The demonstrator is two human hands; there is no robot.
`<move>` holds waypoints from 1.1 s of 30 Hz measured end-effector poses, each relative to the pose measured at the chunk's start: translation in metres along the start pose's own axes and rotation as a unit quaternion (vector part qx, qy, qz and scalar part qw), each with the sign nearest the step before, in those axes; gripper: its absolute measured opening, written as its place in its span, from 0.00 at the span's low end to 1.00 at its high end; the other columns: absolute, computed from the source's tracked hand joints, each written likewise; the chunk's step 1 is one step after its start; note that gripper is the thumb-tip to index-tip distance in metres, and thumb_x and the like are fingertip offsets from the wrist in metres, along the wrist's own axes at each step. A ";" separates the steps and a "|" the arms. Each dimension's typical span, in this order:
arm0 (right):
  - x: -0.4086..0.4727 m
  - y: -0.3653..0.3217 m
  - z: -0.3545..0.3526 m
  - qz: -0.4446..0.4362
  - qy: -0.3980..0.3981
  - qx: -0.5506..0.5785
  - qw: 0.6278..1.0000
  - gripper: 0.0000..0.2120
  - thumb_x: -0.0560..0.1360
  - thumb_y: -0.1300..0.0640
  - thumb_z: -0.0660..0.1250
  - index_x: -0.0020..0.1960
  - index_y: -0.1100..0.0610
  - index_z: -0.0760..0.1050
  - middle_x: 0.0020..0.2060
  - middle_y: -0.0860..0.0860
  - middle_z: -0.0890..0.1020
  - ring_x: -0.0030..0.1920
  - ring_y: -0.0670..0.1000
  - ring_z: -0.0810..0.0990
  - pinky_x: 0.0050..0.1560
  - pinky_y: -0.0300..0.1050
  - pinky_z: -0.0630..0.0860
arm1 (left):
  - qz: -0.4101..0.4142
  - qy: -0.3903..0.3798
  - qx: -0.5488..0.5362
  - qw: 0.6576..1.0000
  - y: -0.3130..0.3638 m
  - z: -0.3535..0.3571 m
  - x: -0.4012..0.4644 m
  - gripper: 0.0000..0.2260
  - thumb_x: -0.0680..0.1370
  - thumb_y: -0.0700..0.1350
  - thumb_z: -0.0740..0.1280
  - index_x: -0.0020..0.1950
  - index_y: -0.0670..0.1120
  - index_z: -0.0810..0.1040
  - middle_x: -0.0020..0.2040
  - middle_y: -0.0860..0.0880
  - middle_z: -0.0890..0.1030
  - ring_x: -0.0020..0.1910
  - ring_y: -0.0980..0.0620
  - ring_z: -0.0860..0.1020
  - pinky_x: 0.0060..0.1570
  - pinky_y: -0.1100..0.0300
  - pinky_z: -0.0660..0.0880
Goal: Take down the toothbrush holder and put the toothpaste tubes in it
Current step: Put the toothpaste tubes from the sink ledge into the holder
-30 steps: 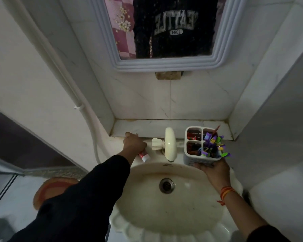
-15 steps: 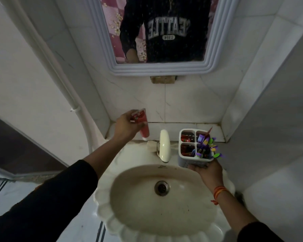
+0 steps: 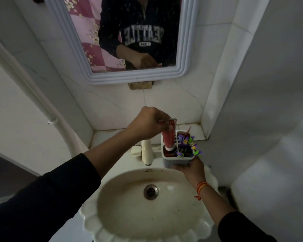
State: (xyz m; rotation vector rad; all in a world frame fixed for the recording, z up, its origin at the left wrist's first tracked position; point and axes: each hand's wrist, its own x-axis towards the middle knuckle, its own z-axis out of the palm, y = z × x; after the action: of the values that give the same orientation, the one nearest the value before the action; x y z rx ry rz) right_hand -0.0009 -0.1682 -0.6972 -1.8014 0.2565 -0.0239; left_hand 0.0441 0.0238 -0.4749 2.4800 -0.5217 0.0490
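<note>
Toothbrush holder (image 3: 177, 158) sits above the sink (image 3: 147, 224), gripped from below by the right hand (image 3: 191, 167). Left hand (image 3: 147, 123) fingers pinch a red toothpaste tube (image 3: 168, 137), cap down in the holder's near-left compartment.

Toothpaste tube (image 3: 168, 137): red body, white cap. Toothbrush holder (image 3: 177, 160): white, perforated dot pattern on lower wall; contents purple, green, yellow, red. Basin (image 3: 129, 203): cream, brownish stains, scalloped rim. Tap (image 3: 147, 152): cream. Sleeves (image 3: 47, 198): black. Wrist thread (image 3: 202, 186): orange-red. Mirror frame (image 3: 129, 77): pale grey-white. Curtain reflection (image 3: 87, 32): pink checks, floral print. Wall tiles (image 3: 115, 105): white.
</note>
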 end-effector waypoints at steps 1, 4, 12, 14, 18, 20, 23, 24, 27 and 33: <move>0.001 0.002 0.000 -0.002 0.001 -0.001 1.000 0.30 0.59 0.69 0.84 0.60 0.62 0.81 0.52 0.56 0.85 0.57 0.56 0.83 0.58 0.54 0.80 | 0.004 -0.026 0.020 0.999 0.001 0.007 0.002 0.12 0.74 0.44 0.76 0.57 0.47 0.87 0.50 0.48 0.89 0.48 0.55 0.85 0.51 0.65 0.79; 0.001 0.001 0.000 0.001 -0.008 0.003 1.000 0.30 0.60 0.69 0.84 0.60 0.61 0.81 0.50 0.51 0.85 0.56 0.54 0.83 0.56 0.49 0.79 | 0.016 -0.103 0.113 0.988 0.001 0.027 0.003 0.12 0.76 0.44 0.72 0.58 0.48 0.87 0.52 0.48 0.88 0.51 0.51 0.85 0.55 0.57 0.80; 0.004 0.008 0.001 -0.003 -0.002 -0.006 1.000 0.33 0.59 0.65 0.84 0.62 0.58 0.80 0.52 0.51 0.86 0.57 0.54 0.83 0.59 0.56 0.81 | -0.031 -0.146 0.221 0.964 0.002 0.049 0.011 0.10 0.73 0.46 0.72 0.53 0.54 0.87 0.47 0.48 0.86 0.47 0.46 0.84 0.45 0.50 0.83; 0.003 0.008 0.001 0.000 -0.003 -0.008 1.000 0.32 0.59 0.66 0.84 0.62 0.59 0.80 0.52 0.51 0.85 0.57 0.53 0.82 0.59 0.53 0.81 | -0.035 -0.150 0.230 0.961 0.005 0.054 0.014 0.10 0.74 0.45 0.72 0.54 0.51 0.87 0.49 0.47 0.85 0.47 0.44 0.84 0.46 0.49 0.83; 0.004 0.009 0.000 -0.011 -0.011 -0.005 1.000 0.32 0.61 0.70 0.82 0.63 0.63 0.79 0.51 0.51 0.83 0.57 0.52 0.81 0.47 0.25 0.75 | -0.043 -0.155 0.231 0.960 0.009 0.051 0.019 0.10 0.75 0.44 0.72 0.56 0.47 0.86 0.51 0.45 0.85 0.46 0.44 0.83 0.48 0.48 0.83; 0.004 0.008 -0.001 -0.019 -0.014 0.001 1.000 0.32 0.61 0.71 0.82 0.63 0.64 0.78 0.51 0.52 0.83 0.57 0.52 0.80 0.43 0.21 0.73 | -0.061 -0.161 0.217 0.961 0.009 0.051 0.021 0.10 0.75 0.44 0.73 0.55 0.46 0.87 0.49 0.45 0.85 0.47 0.45 0.83 0.48 0.49 0.83; 0.006 0.009 -0.001 -0.021 -0.015 0.011 1.000 0.32 0.61 0.72 0.81 0.63 0.65 0.78 0.52 0.53 0.84 0.57 0.52 0.80 0.43 0.21 0.73 | -0.111 -0.212 0.156 0.958 0.003 0.044 0.027 0.12 0.71 0.48 0.78 0.53 0.46 0.88 0.48 0.47 0.87 0.49 0.50 0.84 0.50 0.54 0.83; 0.006 0.009 -0.001 -0.020 -0.016 0.014 1.000 0.32 0.61 0.73 0.81 0.63 0.65 0.78 0.52 0.53 0.84 0.57 0.53 0.81 0.42 0.21 0.74 | -0.134 -0.221 0.106 0.960 0.000 0.039 0.031 0.12 0.71 0.49 0.79 0.52 0.47 0.88 0.48 0.49 0.88 0.50 0.51 0.84 0.51 0.56 0.82; 0.007 0.013 0.002 -0.014 -0.015 0.030 0.999 0.32 0.62 0.75 0.80 0.64 0.66 0.77 0.54 0.56 0.83 0.57 0.55 0.80 0.41 0.24 0.76 | -0.202 -0.156 -0.013 0.967 -0.012 0.026 0.048 0.12 0.76 0.53 0.75 0.51 0.45 0.87 0.46 0.47 0.89 0.47 0.51 0.86 0.50 0.57 0.83; 0.001 0.020 0.003 0.010 -0.006 0.045 0.999 0.35 0.57 0.58 0.84 0.62 0.50 0.78 0.55 0.47 0.85 0.60 0.51 0.82 0.58 0.59 0.81 | -0.252 -0.257 0.101 0.928 -0.027 0.053 0.068 0.09 0.80 0.41 0.64 0.52 0.37 0.82 0.51 0.42 0.87 0.41 0.49 0.85 0.46 0.56 0.83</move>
State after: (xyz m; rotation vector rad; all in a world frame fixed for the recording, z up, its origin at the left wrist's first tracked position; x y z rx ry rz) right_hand -0.0028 -0.1695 -0.7170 -1.7086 0.2603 -0.0103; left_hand 0.1129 -0.0107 -0.5232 2.7514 -0.0640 -0.8051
